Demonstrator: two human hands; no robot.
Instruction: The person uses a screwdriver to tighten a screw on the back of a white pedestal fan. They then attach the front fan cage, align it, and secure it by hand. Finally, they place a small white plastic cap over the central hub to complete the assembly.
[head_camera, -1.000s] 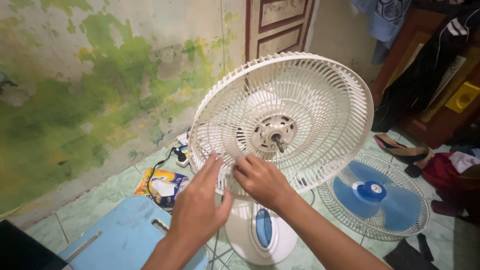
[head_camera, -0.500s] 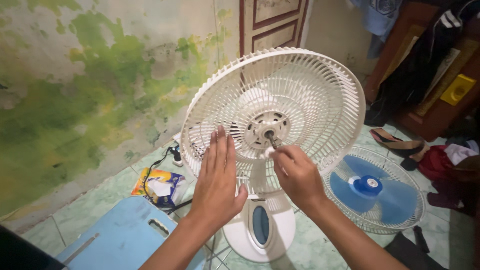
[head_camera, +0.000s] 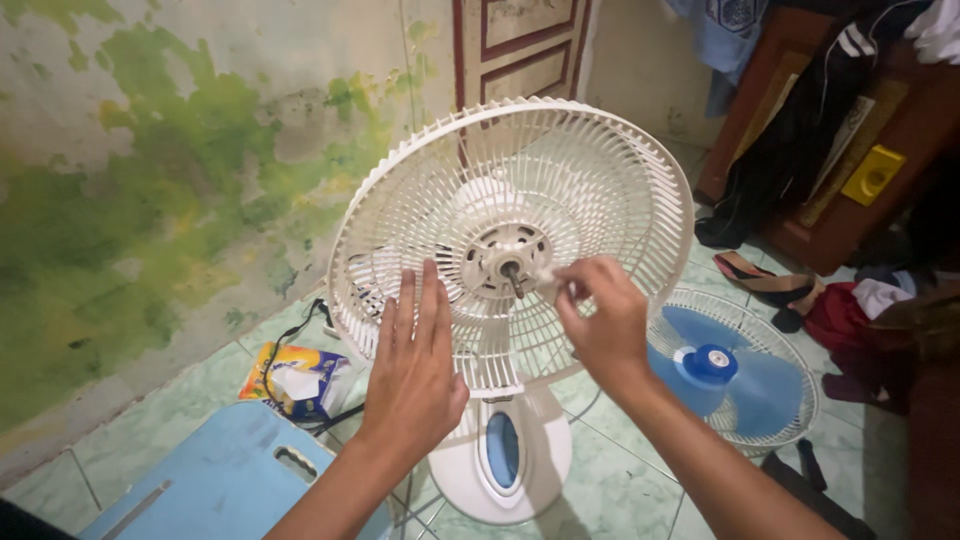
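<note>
Green floor tiles carry the white fan (head_camera: 500, 300), its rear guard (head_camera: 600, 180) steadied by the flat, open left hand (head_camera: 415, 365) while the right hand (head_camera: 600, 315) pinches what seems a small white piece beside the bare motor shaft (head_camera: 512, 278); a slip could drop it through the guard.

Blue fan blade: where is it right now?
In the head view, the blue fan blade lies inside the detached front grille on the floor, right of the fan base, just beyond the right hand.
</note>
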